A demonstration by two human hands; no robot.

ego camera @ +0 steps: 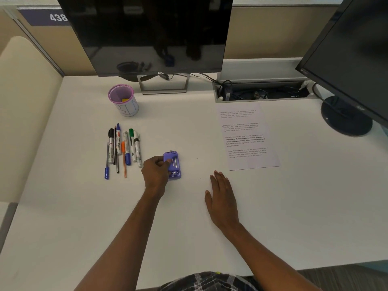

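Observation:
A small purple stapler-like device (174, 164) with metal rods lies on the white desk (189, 227) near the middle. My left hand (155, 171) grips its left side, fingers curled round the edge. My right hand (222, 198) lies flat on the desk to the right of it, fingers straight, holding nothing. A printed sheet of paper (247, 135) lies further right and back.
Several pens and markers (123, 148) lie in a row left of the device. A purple-rimmed pen cup (123, 99) stands behind them. Two dark monitors (147, 34) (352, 59) stand at the back, with an open cable tray (262, 93) between them.

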